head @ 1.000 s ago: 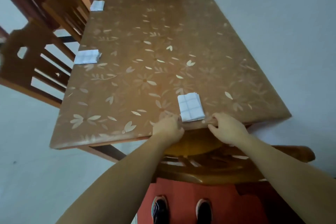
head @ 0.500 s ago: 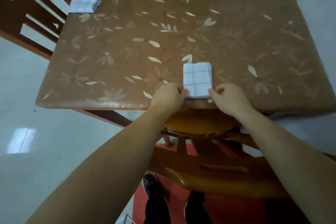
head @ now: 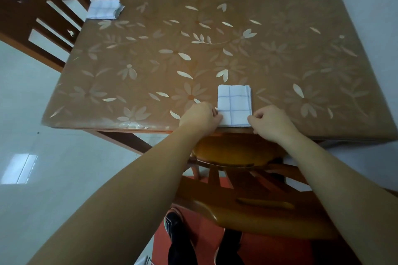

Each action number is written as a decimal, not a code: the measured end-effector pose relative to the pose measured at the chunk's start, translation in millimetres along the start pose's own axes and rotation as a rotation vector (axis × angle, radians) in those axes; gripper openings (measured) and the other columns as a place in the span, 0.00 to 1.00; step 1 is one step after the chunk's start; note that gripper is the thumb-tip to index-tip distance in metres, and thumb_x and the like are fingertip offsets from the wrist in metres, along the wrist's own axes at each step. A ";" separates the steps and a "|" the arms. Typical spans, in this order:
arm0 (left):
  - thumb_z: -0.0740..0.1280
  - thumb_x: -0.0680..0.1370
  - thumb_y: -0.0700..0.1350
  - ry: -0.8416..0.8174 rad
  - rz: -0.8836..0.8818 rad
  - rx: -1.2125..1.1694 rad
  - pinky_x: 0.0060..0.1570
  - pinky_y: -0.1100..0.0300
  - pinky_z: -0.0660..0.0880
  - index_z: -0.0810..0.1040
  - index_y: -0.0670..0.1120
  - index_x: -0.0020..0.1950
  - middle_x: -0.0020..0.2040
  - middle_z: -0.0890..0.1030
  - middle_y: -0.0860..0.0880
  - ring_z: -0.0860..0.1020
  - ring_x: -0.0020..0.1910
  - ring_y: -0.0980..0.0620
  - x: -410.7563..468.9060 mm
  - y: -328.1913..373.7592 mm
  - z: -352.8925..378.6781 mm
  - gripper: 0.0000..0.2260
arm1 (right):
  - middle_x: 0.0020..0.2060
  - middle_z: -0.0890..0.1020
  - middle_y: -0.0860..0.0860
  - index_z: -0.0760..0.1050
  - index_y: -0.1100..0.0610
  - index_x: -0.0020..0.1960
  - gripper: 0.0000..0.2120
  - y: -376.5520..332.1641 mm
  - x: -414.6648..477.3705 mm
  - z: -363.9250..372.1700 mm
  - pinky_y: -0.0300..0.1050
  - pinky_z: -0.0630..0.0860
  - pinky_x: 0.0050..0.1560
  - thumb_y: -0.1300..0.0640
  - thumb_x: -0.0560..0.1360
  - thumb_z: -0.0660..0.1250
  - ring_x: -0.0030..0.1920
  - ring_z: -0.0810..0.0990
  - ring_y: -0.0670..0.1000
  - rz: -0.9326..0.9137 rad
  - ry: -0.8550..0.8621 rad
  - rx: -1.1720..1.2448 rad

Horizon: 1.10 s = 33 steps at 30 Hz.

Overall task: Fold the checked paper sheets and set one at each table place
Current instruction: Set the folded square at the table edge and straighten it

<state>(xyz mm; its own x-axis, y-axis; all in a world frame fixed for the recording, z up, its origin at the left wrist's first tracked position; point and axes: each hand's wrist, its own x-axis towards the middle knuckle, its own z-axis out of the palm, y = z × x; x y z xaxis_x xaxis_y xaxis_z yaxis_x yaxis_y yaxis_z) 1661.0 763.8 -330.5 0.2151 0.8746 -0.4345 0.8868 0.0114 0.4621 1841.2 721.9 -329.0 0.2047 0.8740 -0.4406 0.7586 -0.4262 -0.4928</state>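
While the table [head: 215, 28] spreads wide ahead of us, a chair [head: 237, 150] tucks under its near edge. We see a second sheet [head: 103, 9] at the left edge, well apart from the folded sheet [head: 234, 105] at the near edge, whose near corners our left hand [head: 200, 117] and right hand [head: 271, 121] pinch.

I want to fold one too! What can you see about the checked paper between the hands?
The folded checked paper sheet is white with thin blue-grey grid lines, folded into a small rectangle, its stacked layers showing along the right side. It lies flat at the near edge of the flower-patterned table. The left hand and right hand grip its near corners.
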 end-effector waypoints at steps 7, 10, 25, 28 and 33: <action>0.64 0.80 0.51 -0.010 0.013 0.027 0.42 0.55 0.76 0.73 0.52 0.32 0.42 0.81 0.47 0.79 0.42 0.47 0.5 -0.5 1.4 0.16 | 0.31 0.85 0.55 0.72 0.56 0.27 0.20 -2.7 -4.7 -3.9 0.54 0.82 0.42 0.52 0.77 0.62 0.36 0.83 0.59 0.024 -0.030 0.005; 0.64 0.80 0.51 -0.019 0.011 0.031 0.38 0.57 0.72 0.73 0.51 0.32 0.38 0.79 0.49 0.77 0.40 0.49 1.2 -0.7 1.8 0.15 | 0.37 0.85 0.60 0.72 0.57 0.31 0.17 -2.8 -5.5 -3.6 0.58 0.82 0.44 0.51 0.76 0.62 0.39 0.83 0.63 0.007 -0.032 -0.025; 0.64 0.80 0.52 -0.034 0.037 0.098 0.37 0.59 0.70 0.76 0.47 0.41 0.40 0.79 0.48 0.77 0.41 0.49 1.5 0.5 2.3 0.11 | 0.27 0.71 0.52 0.64 0.55 0.30 0.19 -0.4 -1.3 -0.1 0.43 0.66 0.30 0.52 0.78 0.61 0.28 0.69 0.51 0.009 -0.034 -0.174; 0.63 0.80 0.52 -0.026 0.034 0.116 0.33 0.60 0.69 0.77 0.47 0.41 0.35 0.76 0.50 0.77 0.39 0.50 -1.4 0.4 1.8 0.12 | 0.26 0.66 0.51 0.62 0.54 0.30 0.20 -0.4 -1.2 0.7 0.43 0.62 0.29 0.53 0.78 0.61 0.28 0.66 0.51 0.000 -0.016 -0.195; 0.61 0.80 0.52 -0.008 0.037 0.128 0.33 0.61 0.71 0.79 0.47 0.45 0.39 0.80 0.49 0.78 0.39 0.51 -14.4 5.5 -5.9 0.12 | 0.26 0.67 0.49 0.63 0.53 0.30 0.21 -5.2 -8.6 -2.2 0.43 0.65 0.27 0.47 0.79 0.59 0.26 0.67 0.49 -0.009 0.056 -0.283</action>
<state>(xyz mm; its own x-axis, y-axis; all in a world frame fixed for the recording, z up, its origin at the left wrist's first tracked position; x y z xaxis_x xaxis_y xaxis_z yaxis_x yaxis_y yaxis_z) 1660.3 754.1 -317.1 0.2519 0.8692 -0.4255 0.9230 -0.0837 0.3756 1836.8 717.2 -321.0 0.2252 0.8925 -0.3907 0.9014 -0.3431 -0.2642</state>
